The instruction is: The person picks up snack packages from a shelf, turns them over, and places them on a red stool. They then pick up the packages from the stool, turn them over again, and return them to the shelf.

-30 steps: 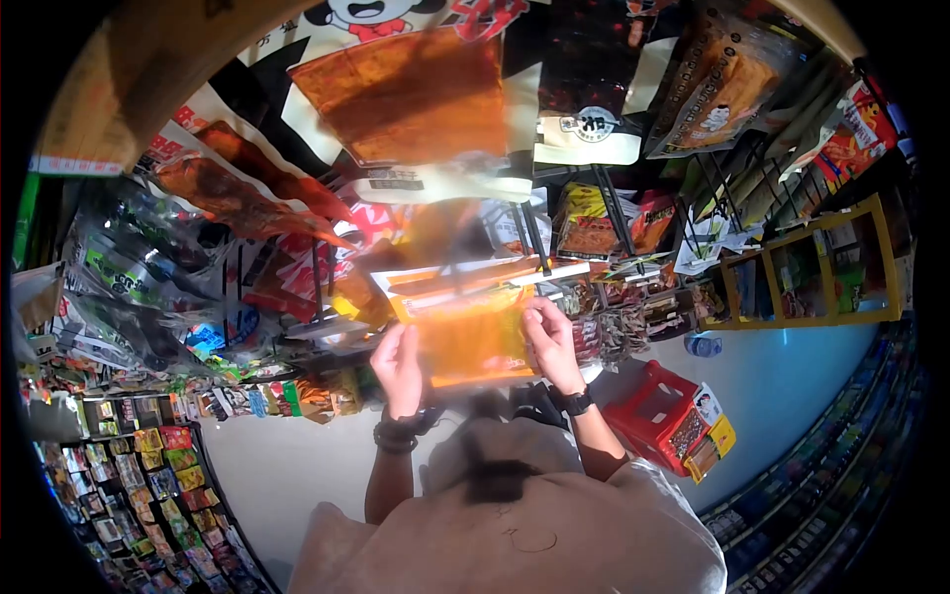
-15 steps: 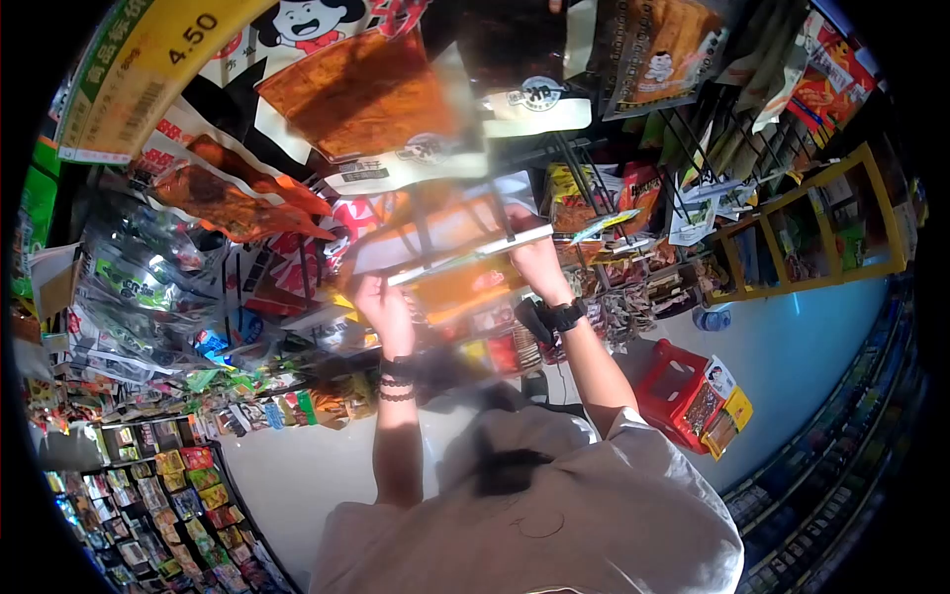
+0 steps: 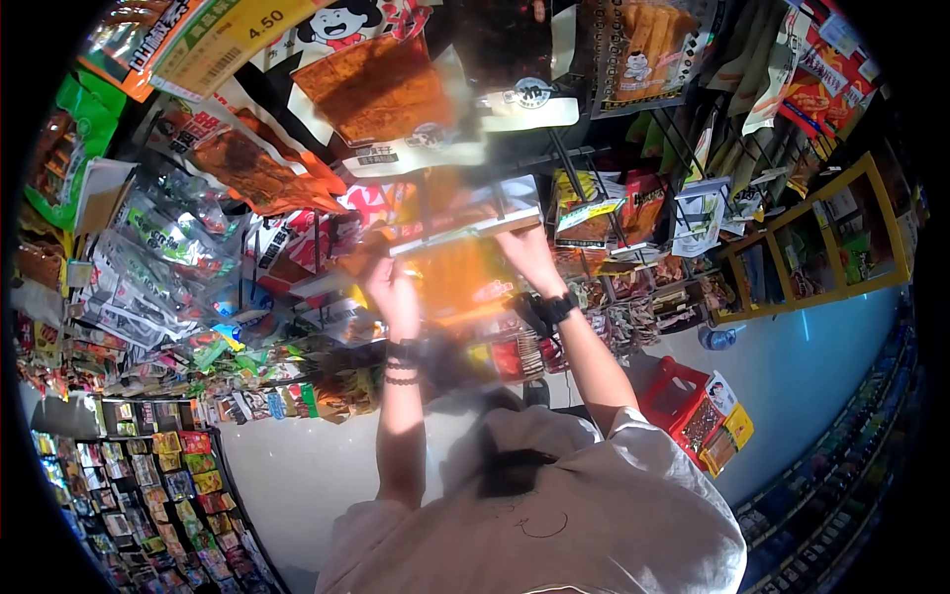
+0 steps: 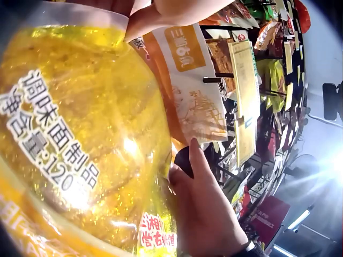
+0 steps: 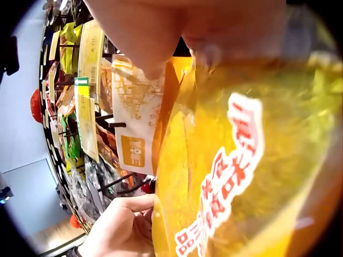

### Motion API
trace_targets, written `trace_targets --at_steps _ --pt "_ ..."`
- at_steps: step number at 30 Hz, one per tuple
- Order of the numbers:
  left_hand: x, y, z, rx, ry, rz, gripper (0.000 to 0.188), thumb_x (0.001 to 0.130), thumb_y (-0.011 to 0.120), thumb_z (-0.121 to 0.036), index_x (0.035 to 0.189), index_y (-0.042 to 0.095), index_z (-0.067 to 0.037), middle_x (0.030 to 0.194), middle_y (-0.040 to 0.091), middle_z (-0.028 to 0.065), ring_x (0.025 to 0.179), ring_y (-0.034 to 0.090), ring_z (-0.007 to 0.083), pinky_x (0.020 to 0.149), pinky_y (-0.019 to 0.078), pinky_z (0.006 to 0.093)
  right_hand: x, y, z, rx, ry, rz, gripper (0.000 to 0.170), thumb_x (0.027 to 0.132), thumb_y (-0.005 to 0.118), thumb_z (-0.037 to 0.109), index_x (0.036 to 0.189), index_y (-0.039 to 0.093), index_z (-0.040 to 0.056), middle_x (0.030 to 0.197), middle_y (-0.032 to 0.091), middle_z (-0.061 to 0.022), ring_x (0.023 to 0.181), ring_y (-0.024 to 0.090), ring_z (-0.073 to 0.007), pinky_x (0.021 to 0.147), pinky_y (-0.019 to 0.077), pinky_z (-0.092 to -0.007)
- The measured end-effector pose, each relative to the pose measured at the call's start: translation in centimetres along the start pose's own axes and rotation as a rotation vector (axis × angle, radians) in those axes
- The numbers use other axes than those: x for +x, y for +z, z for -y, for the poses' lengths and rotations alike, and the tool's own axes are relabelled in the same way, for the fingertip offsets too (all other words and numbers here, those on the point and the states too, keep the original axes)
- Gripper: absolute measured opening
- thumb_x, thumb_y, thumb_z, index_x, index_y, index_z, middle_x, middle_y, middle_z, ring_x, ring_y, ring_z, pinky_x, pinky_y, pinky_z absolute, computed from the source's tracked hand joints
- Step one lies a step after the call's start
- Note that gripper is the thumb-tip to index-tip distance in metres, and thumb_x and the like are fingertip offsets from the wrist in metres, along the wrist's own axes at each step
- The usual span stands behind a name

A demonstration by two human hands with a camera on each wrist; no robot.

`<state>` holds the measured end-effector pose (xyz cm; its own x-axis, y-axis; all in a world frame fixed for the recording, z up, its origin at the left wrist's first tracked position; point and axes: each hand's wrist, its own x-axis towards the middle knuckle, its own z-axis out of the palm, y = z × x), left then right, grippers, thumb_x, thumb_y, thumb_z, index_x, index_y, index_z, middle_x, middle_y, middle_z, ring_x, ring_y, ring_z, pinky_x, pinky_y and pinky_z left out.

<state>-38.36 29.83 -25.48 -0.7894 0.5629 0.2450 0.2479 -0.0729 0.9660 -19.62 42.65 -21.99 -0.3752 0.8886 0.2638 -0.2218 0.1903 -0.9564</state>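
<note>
A yellow-orange snack packet [image 3: 457,282] with clear film and printed lettering is held upright between both hands, under a row of hooks. My left hand [image 3: 394,295] pinches its left edge, and my right hand [image 3: 531,259] grips its upper right. In the left wrist view the packet [image 4: 91,118] fills the left side, with the right hand [image 4: 201,211] at its edge. Right behind it hangs a white-and-orange packet [image 4: 195,80]. In the right wrist view the left hand's thumb and fingers [image 5: 120,225] hold the packet's edge.
A pale price-label strip [image 3: 465,236] crosses in front of the packet's top. Large snack bags [image 3: 381,94] hang overhead, and dark metal hooks [image 3: 683,144] jut out at right. On the floor stands a red basket [image 3: 678,391] with packets in it.
Both hands have moved the packet forward and up to the hooks, where the label strip now overlaps it. Over the last half second they have shifted only slightly.
</note>
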Motion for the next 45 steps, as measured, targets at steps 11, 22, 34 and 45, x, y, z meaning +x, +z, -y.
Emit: trace_targets --at_steps 11,22,34,45 --pt "6.3 3.1 1.8 0.340 0.313 0.066 0.013 0.090 0.057 -0.011 0.091 0.059 0.001 0.074 0.057 0.0107 0.068 0.055 0.0201 0.064 0.0457 0.0325 9.1 1.5 -1.1 -0.432 0.122 -0.117 0.040 0.086 0.060 0.036 0.071 0.067 -0.0005 0.066 0.065 -0.0194 0.061 0.063 -0.0371 0.060 0.0495 -0.0443" --pt "5.3 3.2 0.3 0.880 0.720 0.173 0.045 0.086 0.061 -0.009 0.126 0.048 0.004 0.123 0.056 0.0205 0.112 0.052 0.0306 0.100 0.0380 0.0393 -9.3 -6.5 -0.5 -0.090 0.098 -0.180 0.017 0.085 0.063 0.014 0.094 0.057 0.0009 0.085 0.060 -0.0055 0.080 0.056 -0.0157 0.075 0.0471 -0.0310" --pt "2.2 8.1 0.6 0.356 0.309 0.507 0.044 0.087 0.061 -0.007 0.126 0.048 0.008 0.134 0.048 0.0260 0.131 0.041 0.0354 0.105 0.0383 0.0395 -35.0 -17.5 -0.3 -0.168 0.582 -0.528 0.017 0.094 0.055 0.016 0.096 0.058 -0.0006 0.081 0.063 -0.0046 0.075 0.059 -0.0112 0.068 0.0499 -0.0290" --pt "-24.6 4.6 0.8 0.151 -0.043 1.163 0.028 0.093 0.051 0.000 0.120 0.057 0.001 0.118 0.063 0.0123 0.107 0.060 0.0211 0.096 0.0454 0.0329 -45.1 -21.1 2.3 -0.102 0.848 -0.453 0.023 0.094 0.051 0.019 0.103 0.058 -0.0016 0.086 0.061 -0.0054 0.080 0.057 -0.0144 0.075 0.0483 -0.0287"
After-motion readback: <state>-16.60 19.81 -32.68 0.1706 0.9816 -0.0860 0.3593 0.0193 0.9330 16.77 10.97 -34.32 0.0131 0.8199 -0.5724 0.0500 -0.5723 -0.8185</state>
